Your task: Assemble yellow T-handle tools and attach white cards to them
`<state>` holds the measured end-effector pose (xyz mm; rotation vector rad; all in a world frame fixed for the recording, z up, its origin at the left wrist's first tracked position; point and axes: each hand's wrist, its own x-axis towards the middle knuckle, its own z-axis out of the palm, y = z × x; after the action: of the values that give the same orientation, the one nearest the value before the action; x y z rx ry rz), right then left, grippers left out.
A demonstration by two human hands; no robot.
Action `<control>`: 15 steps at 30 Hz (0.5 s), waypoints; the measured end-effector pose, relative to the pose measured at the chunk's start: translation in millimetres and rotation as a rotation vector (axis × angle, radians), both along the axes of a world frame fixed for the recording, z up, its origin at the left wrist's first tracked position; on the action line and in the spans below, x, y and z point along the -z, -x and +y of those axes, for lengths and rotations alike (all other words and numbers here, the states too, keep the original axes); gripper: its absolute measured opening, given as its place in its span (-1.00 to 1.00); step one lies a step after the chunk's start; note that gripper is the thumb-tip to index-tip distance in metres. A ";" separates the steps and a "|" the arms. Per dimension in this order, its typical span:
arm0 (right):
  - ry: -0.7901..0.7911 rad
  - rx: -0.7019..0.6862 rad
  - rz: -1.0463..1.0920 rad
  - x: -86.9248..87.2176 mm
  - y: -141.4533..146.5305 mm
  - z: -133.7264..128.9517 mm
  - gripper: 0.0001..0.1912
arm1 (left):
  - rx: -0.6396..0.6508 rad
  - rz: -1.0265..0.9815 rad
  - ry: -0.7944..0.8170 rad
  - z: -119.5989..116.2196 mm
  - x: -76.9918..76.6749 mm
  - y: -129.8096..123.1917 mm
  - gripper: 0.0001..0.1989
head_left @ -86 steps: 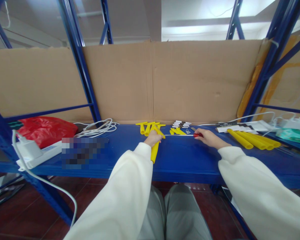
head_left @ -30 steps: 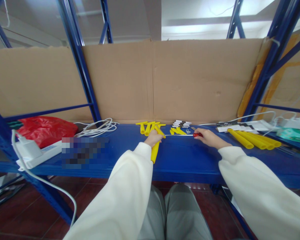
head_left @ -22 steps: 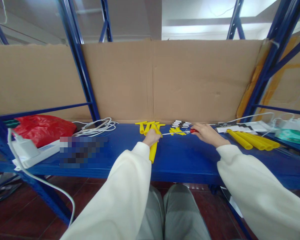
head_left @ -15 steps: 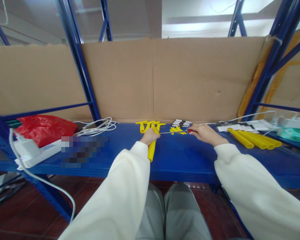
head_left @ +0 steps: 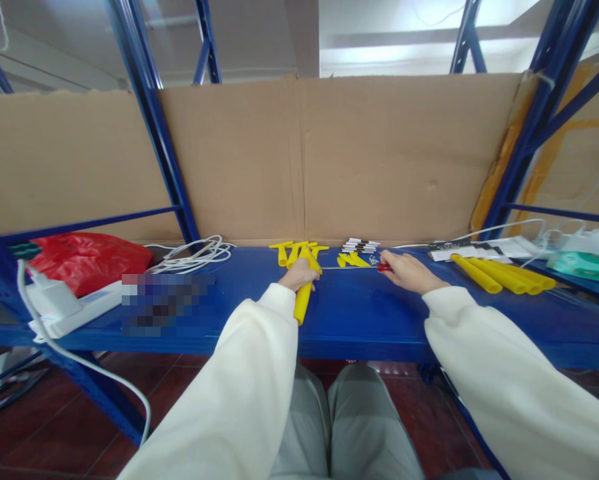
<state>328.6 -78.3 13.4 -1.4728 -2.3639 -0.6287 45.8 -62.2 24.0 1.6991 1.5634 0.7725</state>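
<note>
My left hand (head_left: 299, 273) is wrapped round a yellow plastic tube (head_left: 303, 305), whose wide end slants toward me. In my right hand (head_left: 404, 270) is a screwdriver by its red handle (head_left: 384, 267). Its long thin shaft (head_left: 352, 268) runs left to the upper part of the tube; whether the tip sits in something there is too small to tell. Behind my left hand lie several yellow T-shaped pieces (head_left: 282, 253). Small yellow parts (head_left: 353, 260) lie just beyond the shaft, with tiny metallic bits, perhaps screws (head_left: 374, 259), beside them.
Black-and-white sticks (head_left: 360, 246) lie at the back against the cardboard panel (head_left: 369, 160). More yellow tubes (head_left: 502, 277) rest at the right. A red plastic bag (head_left: 92, 260), coiled white cable (head_left: 204, 253) and power strip (head_left: 94, 303) occupy the left. Blue posts (head_left: 154, 133) frame the shelf.
The view has shifted slightly. My right hand still grips the screwdriver, with a little more of its red handle showing and the fingers turned slightly. My left hand keeps the tube in place.
</note>
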 end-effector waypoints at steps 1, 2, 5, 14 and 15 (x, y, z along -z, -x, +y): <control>-0.019 -0.016 -0.008 0.4 -0.8 0.9 -0.89 | 0.001 -0.006 0.008 -1.4 -0.7 -0.7 -0.92; -0.038 -0.035 -0.015 0.9 -1.8 2.0 -0.88 | 0.004 -0.010 0.015 -2.7 -1.3 -1.1 -0.92; -0.066 -0.075 -0.021 2.8 -4.9 4.6 -0.83 | 0.004 -0.014 0.009 -5.2 -2.2 -1.1 -0.94; -0.029 -0.032 -0.005 4.6 -1.8 -0.7 -0.76 | -0.049 0.035 -0.027 -2.3 -1.4 0.1 -0.97; -0.029 -0.013 -0.002 4.3 -1.4 -1.1 -0.78 | -0.045 0.044 -0.030 -2.5 -1.6 -0.1 -0.97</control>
<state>330.0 -79.4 9.2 -1.4439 -2.3542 -0.6583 45.9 -64.7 25.7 1.7180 1.6327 0.7894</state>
